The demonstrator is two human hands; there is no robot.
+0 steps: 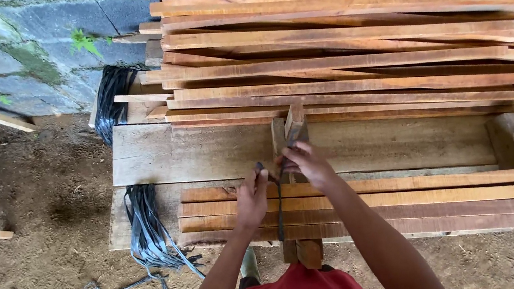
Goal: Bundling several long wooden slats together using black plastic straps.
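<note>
My left hand [253, 197] and my right hand [305, 163] both pinch a dark strap [278, 206] that runs down over a small stack of reddish wood slats [417, 198] on a plank workbench [203, 153]. The strap hangs between my hands and drops over the front slats. The right hand sits just in front of an upright wooden block [293, 121]. My forearms reach up from the bottom of the view above a red shirt.
A big pile of long slats [356, 32] fills the back of the bench. Bundles of dark straps [146, 227] hang off the bench's left side, another bundle [112, 98] farther back. Loose straps lie on the dirt ground [16, 272]. A stone wall stands behind.
</note>
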